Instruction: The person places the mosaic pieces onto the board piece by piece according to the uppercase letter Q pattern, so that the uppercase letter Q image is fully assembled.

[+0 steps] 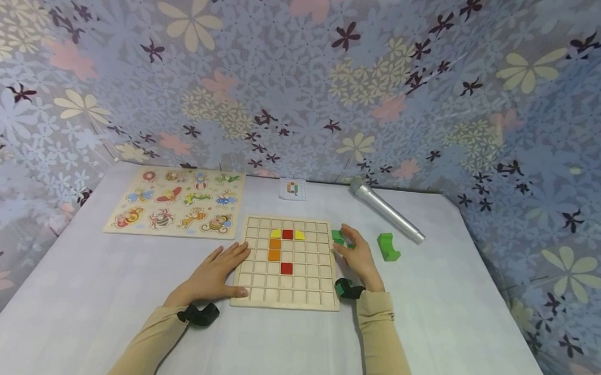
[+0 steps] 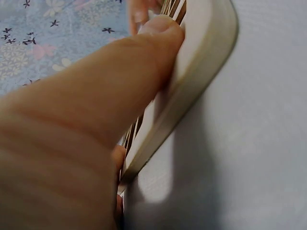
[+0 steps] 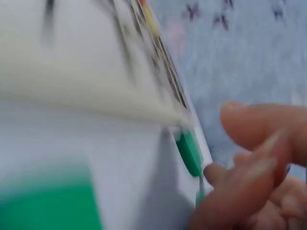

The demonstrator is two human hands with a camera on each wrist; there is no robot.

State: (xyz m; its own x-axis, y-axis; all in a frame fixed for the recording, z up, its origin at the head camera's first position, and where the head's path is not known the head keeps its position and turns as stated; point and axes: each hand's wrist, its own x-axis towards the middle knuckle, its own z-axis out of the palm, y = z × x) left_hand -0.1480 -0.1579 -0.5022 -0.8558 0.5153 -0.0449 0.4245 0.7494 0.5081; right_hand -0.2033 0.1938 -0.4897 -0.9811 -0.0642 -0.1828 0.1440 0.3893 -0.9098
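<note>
A wooden grid board (image 1: 264, 293) lies flat in the middle of the table. Red (image 1: 286, 268), orange (image 1: 274, 250) and yellow (image 1: 300, 234) tiles sit in its squares. Along the board's left edge rests my left hand (image 1: 213, 276), fingers spread; in the left wrist view its thumb (image 2: 144, 62) presses on the board's rim. Beyond the right edge, my right hand (image 1: 360, 257) is over small green tiles (image 1: 336, 234), thumb and fingers apart. The right wrist view shows a green tile (image 3: 188, 152) close to its fingertips; whether they touch is unclear. Another green piece (image 3: 50, 206) is blurred up close.
A wooden insect puzzle (image 1: 149, 202) lies at the back left. Behind the board is a small card (image 1: 292, 189) with a coloured square pattern. At the right are a silver microphone (image 1: 388, 212) and a notched green block (image 1: 388, 247). Patterned cloth hangs behind the table.
</note>
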